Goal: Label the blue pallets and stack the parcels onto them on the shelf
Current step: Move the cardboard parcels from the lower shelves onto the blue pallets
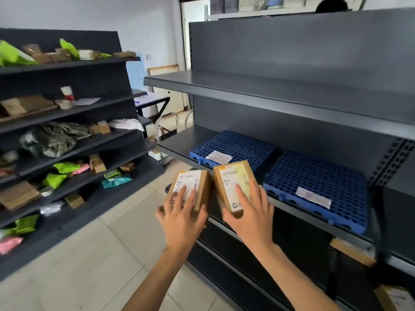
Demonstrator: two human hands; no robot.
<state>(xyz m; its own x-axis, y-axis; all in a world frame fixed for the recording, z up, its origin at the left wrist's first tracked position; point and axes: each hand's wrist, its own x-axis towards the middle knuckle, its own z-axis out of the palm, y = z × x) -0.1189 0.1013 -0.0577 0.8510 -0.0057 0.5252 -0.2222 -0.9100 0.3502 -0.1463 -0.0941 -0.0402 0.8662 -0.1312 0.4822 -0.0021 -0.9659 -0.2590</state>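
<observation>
Head view: left hand [179,218], right hand [251,218], parcels [233,176] at shelf edge [175,154]

one head-worn view, wide-angle, straight lines bow at the frame edges. it looks forward and down, turned toward the front edge of the grey shelf [280,104], which runs diagonally from centre to the right frame edge. close range: both forearms come in from the bottom, left hand [182,221] gripping the left parcel [202,189] and right hand [253,218] gripping the right parcel [231,176] at mid-frame. near blue pallet [318,182] and far blue pallet [238,147] lie just beyond. dark rack [89,79] sits farther off at left, tiled floor [89,254] between.
</observation>
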